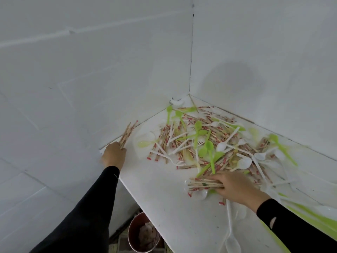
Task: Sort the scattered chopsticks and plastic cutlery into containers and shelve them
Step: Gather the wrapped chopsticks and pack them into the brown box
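A heap of paper-wrapped chopsticks, green plastic spoons, white spoons and white forks lies scattered on the white table in the wall corner. My left hand grips a small bundle of chopsticks upright at the table's left edge by the wall. My right hand grips a thicker bundle of chopsticks lying flat at the near side of the heap. A clear plastic container lies on the table between my left hand and the heap.
White walls close the table at the back and left. A round red bin with rubbish stands on the floor below the table's left edge. A clear spoon lies near the front. Green cutlery lies at the far right.
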`<state>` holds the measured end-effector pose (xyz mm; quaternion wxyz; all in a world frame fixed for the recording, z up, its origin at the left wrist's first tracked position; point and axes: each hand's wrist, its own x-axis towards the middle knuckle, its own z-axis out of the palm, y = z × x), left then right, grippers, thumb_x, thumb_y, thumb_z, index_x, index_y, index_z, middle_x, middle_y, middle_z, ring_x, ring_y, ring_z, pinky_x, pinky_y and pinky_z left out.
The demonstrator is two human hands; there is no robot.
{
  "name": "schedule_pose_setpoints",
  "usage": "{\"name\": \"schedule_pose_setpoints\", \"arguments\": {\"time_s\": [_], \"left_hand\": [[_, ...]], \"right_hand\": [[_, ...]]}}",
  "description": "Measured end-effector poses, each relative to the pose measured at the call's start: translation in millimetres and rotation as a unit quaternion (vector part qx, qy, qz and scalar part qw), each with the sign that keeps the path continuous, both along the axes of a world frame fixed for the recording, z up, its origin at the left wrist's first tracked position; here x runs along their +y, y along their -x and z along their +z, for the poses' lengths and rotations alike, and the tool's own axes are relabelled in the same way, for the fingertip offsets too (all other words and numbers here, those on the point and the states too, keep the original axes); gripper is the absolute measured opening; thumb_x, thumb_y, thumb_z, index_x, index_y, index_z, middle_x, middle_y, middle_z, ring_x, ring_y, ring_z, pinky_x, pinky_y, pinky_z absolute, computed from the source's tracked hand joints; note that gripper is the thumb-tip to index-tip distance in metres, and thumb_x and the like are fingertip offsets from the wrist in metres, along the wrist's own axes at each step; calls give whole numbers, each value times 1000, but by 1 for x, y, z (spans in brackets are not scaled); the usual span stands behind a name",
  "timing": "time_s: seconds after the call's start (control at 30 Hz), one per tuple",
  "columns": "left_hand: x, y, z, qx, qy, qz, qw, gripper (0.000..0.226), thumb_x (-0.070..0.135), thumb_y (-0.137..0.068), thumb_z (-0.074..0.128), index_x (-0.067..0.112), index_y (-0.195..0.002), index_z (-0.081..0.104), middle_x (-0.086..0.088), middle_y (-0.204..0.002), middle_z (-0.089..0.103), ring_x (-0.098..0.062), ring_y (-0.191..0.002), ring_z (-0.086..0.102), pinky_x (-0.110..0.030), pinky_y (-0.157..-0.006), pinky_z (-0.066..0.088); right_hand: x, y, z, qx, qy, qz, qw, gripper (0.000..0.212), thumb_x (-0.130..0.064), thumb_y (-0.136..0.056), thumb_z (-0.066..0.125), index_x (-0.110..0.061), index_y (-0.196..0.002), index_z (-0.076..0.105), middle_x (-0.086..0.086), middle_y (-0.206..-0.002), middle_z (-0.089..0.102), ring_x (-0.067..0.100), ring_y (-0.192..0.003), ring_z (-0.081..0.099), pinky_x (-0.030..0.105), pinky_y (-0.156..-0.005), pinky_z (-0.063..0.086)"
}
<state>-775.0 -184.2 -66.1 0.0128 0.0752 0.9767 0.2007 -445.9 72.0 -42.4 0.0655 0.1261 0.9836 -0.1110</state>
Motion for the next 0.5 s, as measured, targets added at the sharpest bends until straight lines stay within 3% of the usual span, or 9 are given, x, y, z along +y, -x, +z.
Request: {"name": "schedule_pose_setpoints", "arguments": {"time_s": [0.1, 0.27, 0.4, 0.5], "left_hand": [[21, -14, 16, 16, -98, -25, 995, 17, 25, -88, 57, 9, -90, 62, -10, -81, 61, -30, -70, 60, -33, -61, 45], [73, -53, 39, -11, -147, -115, 982, 26, 37, -92, 56, 12, -83, 54, -5, -74, 57, -27, -65, 54, -30, -53, 38], [103, -87, 44, -74, -181, -223, 955, 31, 46, -92, 61, 20, -75, 56, 5, -63, 63, -18, -54, 60, -26, -48, 44], [121, -111, 40, -116, -154, -331, 924, 22, 41, -97, 55, 25, -87, 66, 15, -67, 70, -3, -62, 66, -27, -61, 53]], "right_hand": [[4, -7, 1, -16, -17, 15, 1000, 43, -43, -91, 56, -37, -134, 57, -18, -128, 54, 7, -102, 60, 22, -72, 41], [15, -30, -3, -43, -58, 10, 997, 41, -38, -91, 58, -28, -131, 58, -14, -136, 45, 15, -96, 59, 29, -74, 43], [30, -49, 1, -17, -53, -84, 995, 39, -39, -97, 50, -29, -135, 50, -15, -138, 44, 17, -104, 59, 29, -74, 45], [48, -76, -2, 3, -76, -182, 980, 41, -35, -99, 48, -30, -139, 46, -12, -141, 45, 20, -100, 63, 32, -71, 49]]}}
